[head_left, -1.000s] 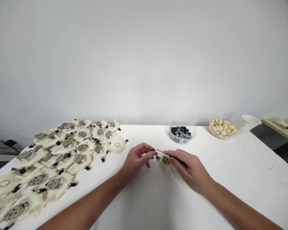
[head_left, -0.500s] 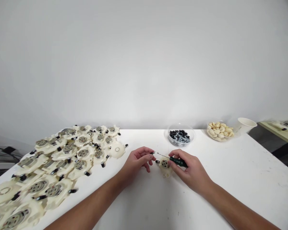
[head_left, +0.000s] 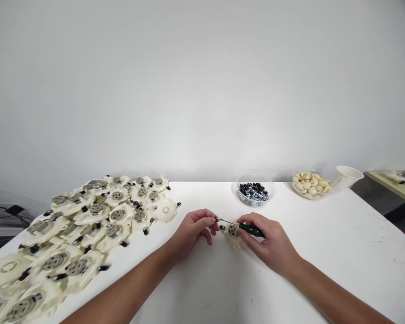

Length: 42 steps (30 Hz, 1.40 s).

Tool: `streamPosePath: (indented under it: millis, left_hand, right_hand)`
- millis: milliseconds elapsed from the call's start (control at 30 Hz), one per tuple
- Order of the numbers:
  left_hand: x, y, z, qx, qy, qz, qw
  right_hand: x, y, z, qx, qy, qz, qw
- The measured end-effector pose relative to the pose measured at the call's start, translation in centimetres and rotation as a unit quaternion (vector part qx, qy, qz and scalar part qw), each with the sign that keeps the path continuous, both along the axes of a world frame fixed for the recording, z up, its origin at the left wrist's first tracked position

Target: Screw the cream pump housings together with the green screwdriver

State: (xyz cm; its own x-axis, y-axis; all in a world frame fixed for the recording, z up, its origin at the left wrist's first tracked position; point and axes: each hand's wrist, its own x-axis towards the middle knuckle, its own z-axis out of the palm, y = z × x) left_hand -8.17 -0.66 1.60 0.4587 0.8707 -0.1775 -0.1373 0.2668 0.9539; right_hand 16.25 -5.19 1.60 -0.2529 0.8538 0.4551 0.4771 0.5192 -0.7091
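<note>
My left hand (head_left: 199, 227) pinches a small dark part (head_left: 217, 219) between thumb and index finger; its exact kind is too small to make out. In my right hand (head_left: 270, 236) is a screwdriver (head_left: 251, 230) with a dark green handle, its thin shaft pointing left. The tip meets the small part at my left fingertips. Under the shaft, a cream plastic housing (head_left: 235, 240) with a round grey motor face lies on the table, partly hidden by my right hand. A black knob-like piece (head_left: 222, 227) sticks out at its left.
Many similar cream housings (head_left: 118, 215) cover the left of the white table (head_left: 202, 288). Toward the back stand a clear bowl (head_left: 255, 202) of black and silvery small parts, a clear bowl (head_left: 311, 185) of cream pieces and a white cup (head_left: 348, 177). Another table (head_left: 396, 186) is at right.
The screwdriver tip, apart from the small part before, now touches it at my left fingertips. Both hands stay nearly in place, and the view has shifted slightly.
</note>
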Motion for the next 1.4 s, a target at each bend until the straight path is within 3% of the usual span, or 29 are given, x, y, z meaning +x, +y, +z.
streamPosePath:
  millis: [433, 1067, 1400]
  left_hand:
    - [-0.08, 0.18, -0.23, 0.002, 0.014, 0.004, 1.0]
    - [0.07, 0.1, -0.19, 0.013, 0.028, 0.002, 1.0]
    - [0.14, -0.06, -0.46, 0.029, 0.044, 0.023, 0.998]
  right_hand:
    - [0.02, 0.03, -0.11, 0.03, -0.001, 0.006, 1.0]
    - [-0.17, -0.1, 0.37, -0.03, -0.011, 0.008, 0.999]
    - [0.26, -0.21, 0.28, 0.036, -0.044, 0.001, 0.998]
